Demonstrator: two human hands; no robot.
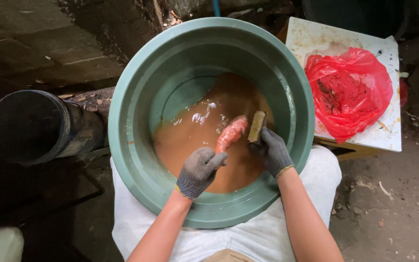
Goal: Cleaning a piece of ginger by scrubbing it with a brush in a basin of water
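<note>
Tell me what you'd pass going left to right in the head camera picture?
Dark bucket → left hand → carrot → brush → red bag.

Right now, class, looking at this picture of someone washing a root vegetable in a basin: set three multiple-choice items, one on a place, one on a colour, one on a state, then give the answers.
1. Where does the red plastic bag lie?
A. in the basin
B. on the white board right of the basin
C. on the person's lap

2. What colour is the basin?
A. green
B. yellow
C. white

3. How is the water?
A. clear
B. frozen
C. muddy brown

Answers:
1 B, the bag rests on the white board outside the rim.
2 A, its wall and rim are green.
3 C, the water is opaque brown around the orange root held by the left hand, while the right hand holds a brush.
</note>
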